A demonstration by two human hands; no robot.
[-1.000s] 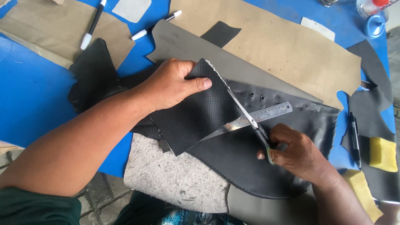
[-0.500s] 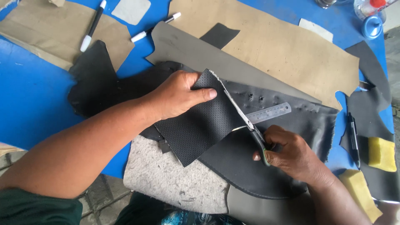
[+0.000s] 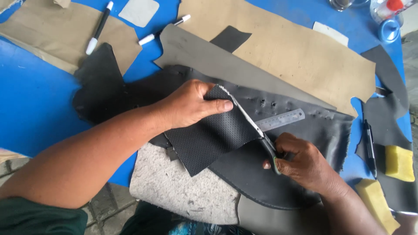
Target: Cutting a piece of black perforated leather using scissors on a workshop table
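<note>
Left hand: the left hand (image 3: 191,105) pinches the upper corner of the perforated black piece (image 3: 209,139), thumb on top, fingers curled underneath.
Right hand: the right hand (image 3: 300,163) is closed around the handles of the scissors (image 3: 261,135); only a dark green-edged loop shows past the fingers.
Scissors: slim metal blades run along the piece's right edge, long axis from the handles at lower right up to the tips at upper left, near the left thumb. The blades look nearly closed, though the cut edge hides part of them.
Perforated piece: roughly four-sided, matte black, dotted with fine regular holes; its trimmed edge shows a pale, fuzzy underside. It slants from the held corner down to a point at lower left.
Beneath: a large smooth black leather sheet (image 3: 305,130) with ragged edges and a few punched holes.
Ruler: a steel ruler (image 3: 281,119) lies on that sheet just beyond the scissors, tilted slightly up to the right.
Near the body: a grey speckled felt-like panel (image 3: 174,187).
Further out: tan paper patterns (image 3: 296,56), a grey sheet (image 3: 204,52), two white-capped markers (image 3: 99,27), a black pen (image 3: 370,143) and yellow sponges (image 3: 398,163) on the blue table (image 3: 30,100).
</note>
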